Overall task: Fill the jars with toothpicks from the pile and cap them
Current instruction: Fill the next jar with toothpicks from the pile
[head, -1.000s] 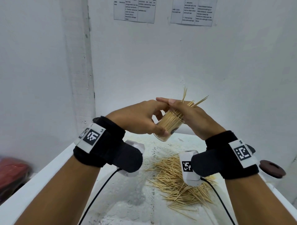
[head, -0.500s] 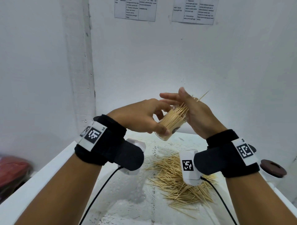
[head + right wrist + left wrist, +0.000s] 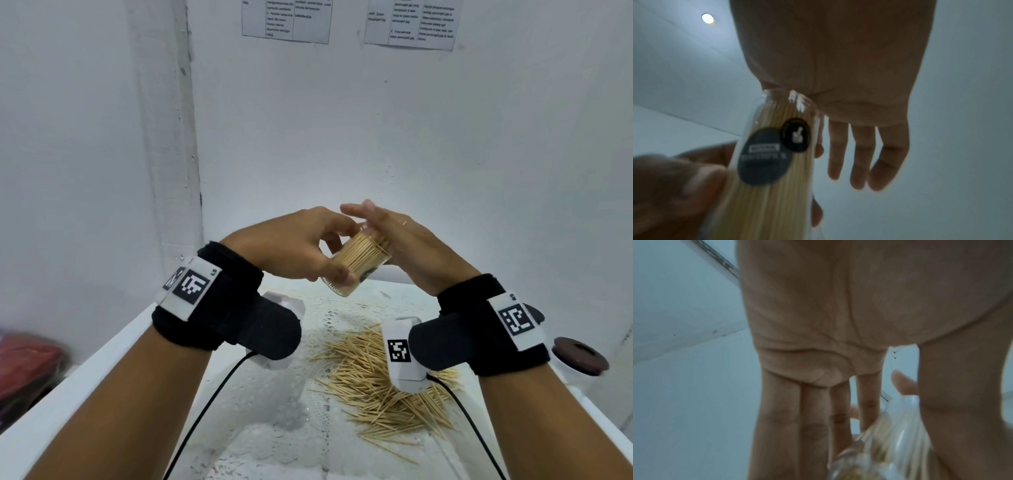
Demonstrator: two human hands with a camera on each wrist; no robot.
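Head view, centre frame: left hand grips the tilted jar packed with toothpicks, right hand flat over its mouth, pile below. Left wrist view: fingers curl round the jar. Right wrist view: palm presses the rim, fingers straight.

Two hands: left hand and right hand. One clear jar, packed with toothpicks too many to count. One loose pile of toothpicks on the table. One dark round lid. Two printed sheets on the wall. Two stickers on the jar.
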